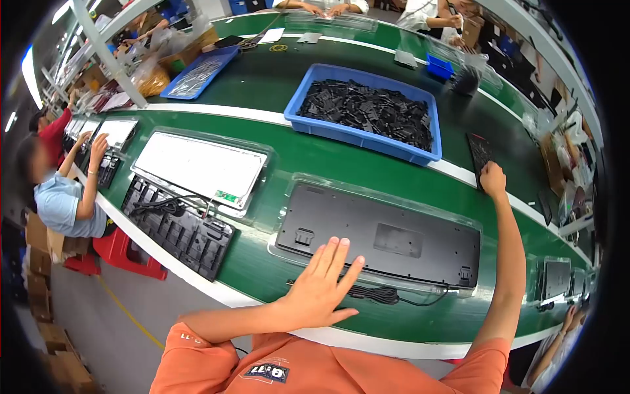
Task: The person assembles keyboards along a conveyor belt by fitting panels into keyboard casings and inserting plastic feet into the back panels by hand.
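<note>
A black keyboard (328, 220) lies underside up in a clear plastic tray (279, 244). My left hand (321, 285) is over its near edge with fingers spread; whether it touches cannot be told. A bundled black cable (374, 294) lies along the near side of the keyboard, beside my left hand. On the right, beyond the white rail, my right hand (492, 178) is closed at the near end of a long, dark, speckled tray-like piece (480, 150). Its fingertips are hidden, so what they pinch does not show.
A blue bin (361, 134) full of small black plastic parts stands at the back. To the left, an opened keyboard shows its white plate (197, 167) and black shell (177, 226). A co-worker in light blue (69, 200) sits farther left. Metal posts (108, 59) rise beside the belt.
</note>
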`<action>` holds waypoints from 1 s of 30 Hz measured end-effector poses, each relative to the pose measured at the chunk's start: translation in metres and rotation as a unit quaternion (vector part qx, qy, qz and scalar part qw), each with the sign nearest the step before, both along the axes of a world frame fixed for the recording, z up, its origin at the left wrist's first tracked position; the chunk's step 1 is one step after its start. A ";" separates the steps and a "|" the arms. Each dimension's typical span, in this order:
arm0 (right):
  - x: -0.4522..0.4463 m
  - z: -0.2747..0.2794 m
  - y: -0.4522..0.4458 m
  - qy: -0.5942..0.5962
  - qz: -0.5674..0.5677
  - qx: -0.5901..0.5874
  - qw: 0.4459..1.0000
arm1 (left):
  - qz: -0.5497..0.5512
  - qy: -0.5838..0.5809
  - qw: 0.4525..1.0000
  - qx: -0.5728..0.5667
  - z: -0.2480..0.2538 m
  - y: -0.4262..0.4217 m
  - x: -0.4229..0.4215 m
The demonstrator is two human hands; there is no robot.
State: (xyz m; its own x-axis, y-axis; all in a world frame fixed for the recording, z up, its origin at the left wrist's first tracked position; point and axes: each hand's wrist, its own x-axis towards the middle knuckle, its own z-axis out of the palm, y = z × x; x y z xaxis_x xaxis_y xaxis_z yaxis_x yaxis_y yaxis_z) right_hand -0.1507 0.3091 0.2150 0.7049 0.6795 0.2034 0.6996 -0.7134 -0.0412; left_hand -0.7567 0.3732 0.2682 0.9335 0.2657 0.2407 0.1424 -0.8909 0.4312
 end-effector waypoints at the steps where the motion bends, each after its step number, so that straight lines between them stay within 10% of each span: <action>1: 0.002 -0.004 0.000 -0.002 0.007 0.001 1.000 | -0.004 -0.001 1.000 -0.002 -0.001 0.000 0.000; 10: 0.005 0.006 -0.003 -0.066 0.088 0.187 0.976 | -0.102 -0.041 0.992 -0.063 -0.002 0.025 -0.015; 13: -0.043 0.043 -0.002 -0.058 0.058 0.220 0.972 | -0.136 -0.121 0.950 -0.253 0.037 0.052 -0.040; 17: -0.138 0.095 0.020 0.098 0.068 0.256 0.959 | 0.037 -0.068 0.994 -0.078 0.064 0.090 -0.104; 30: -0.380 0.095 0.074 0.394 0.416 0.179 0.800 | 0.327 0.127 0.935 -0.051 0.043 0.193 -0.338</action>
